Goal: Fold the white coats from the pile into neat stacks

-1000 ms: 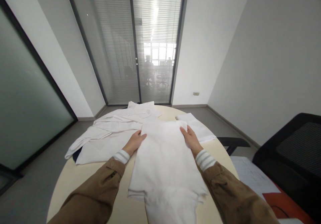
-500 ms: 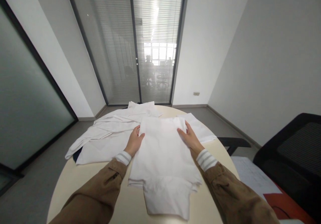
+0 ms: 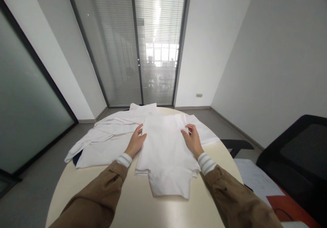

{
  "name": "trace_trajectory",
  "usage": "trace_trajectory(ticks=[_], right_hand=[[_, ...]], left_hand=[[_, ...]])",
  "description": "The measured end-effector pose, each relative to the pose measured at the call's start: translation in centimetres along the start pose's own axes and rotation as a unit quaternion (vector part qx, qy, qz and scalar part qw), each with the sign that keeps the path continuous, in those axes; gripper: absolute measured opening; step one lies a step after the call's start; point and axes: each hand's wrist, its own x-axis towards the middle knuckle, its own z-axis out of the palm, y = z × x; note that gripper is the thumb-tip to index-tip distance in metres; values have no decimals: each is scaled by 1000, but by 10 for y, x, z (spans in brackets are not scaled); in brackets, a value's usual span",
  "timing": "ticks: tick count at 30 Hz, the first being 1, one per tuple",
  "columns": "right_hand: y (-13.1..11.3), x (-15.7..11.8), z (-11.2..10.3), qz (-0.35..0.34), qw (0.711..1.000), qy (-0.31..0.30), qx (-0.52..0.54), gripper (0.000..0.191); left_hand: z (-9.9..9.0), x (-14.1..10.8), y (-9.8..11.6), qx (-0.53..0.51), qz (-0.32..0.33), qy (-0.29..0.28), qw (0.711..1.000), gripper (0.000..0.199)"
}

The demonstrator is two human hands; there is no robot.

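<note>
A folded white T-shirt [image 3: 167, 146] lies flat on the round table, its narrower folded part towards me. At its left edge is my left hand [image 3: 136, 142], thumb and fingers apart, the thumb by the cloth. My right hand [image 3: 192, 140] is at the right edge, fingers loosely bent and parted from the thumb. Neither hand appears to grip the cloth. More white garments [image 3: 107, 142] lie loosely spread to the left, overlapping each other. Another white folded cloth [image 3: 204, 131] lies beyond my right hand, partly covered by the T-shirt.
The pale round table [image 3: 102, 183] has a curved edge on both sides. A black mesh chair [image 3: 293, 160] stands close at the right. Beside it are papers [image 3: 258, 177] and a red-orange surface [image 3: 283, 204]. Glass doors with blinds [image 3: 158, 50] are behind the table.
The T-shirt has moved away from me across the table and now lies flatter. Both hands have loosened from its edges, the right fingers coming out from behind the cloth.
</note>
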Motion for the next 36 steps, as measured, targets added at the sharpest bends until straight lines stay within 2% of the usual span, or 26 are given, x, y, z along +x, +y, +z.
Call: trace_trajectory(ticks=[1,3,4,7,9,11,14,16,20,22,25,27,30,32,34,36], right_hand=[[3,2,0,-15,1000,8,-25,34],[8,5,-2,-32,998,5,-49,30],[10,4,-3,-33,998,-9,-46,35],[11,1,-6,-29,998,-54,-23,71],[7,-2,-7,-46,995,-87,-16,82],[2,-3,-7,-78,992,-98,-17,80],[-1,-3,-5,-103,991,-82,-39,73],[1,-3,-4,-98,989,-86,-71,74],[7,-4,-3,-85,979,-140,-120,73],[5,-7,-5,-111,970,-163,-140,62],[-8,-14,-10,-163,948,-198,-189,41],[-20,-22,-13,-175,929,-244,-217,36],[-37,-34,-17,-184,894,-332,-237,42],[-46,-39,-19,-197,874,-371,-243,44],[-53,-41,-23,-205,862,-399,-235,42],[-57,-42,-29,-189,855,-428,-224,42]], left_hand=[[0,-1,-1,10,-13,-8,1000,70],[-1,-4,-3,37,2,-18,999,64],[-1,-5,-4,50,23,-18,998,57],[-2,-7,-4,77,74,-4,994,38],[-2,-10,-1,87,98,4,991,32],[-2,-13,4,97,140,0,985,26],[-3,-18,10,136,204,-10,969,21],[-4,-19,10,166,217,-6,962,21],[-8,-17,0,229,217,3,949,23],[-10,-19,-4,278,231,-10,932,21],[-14,-29,2,343,285,-26,895,19],[-17,-40,11,372,327,-77,865,23],[-22,-57,22,402,370,-240,802,40],[-25,-66,26,410,377,-325,765,54],[-27,-73,28,409,374,-356,752,57],[-29,-76,30,405,373,-362,753,50]])
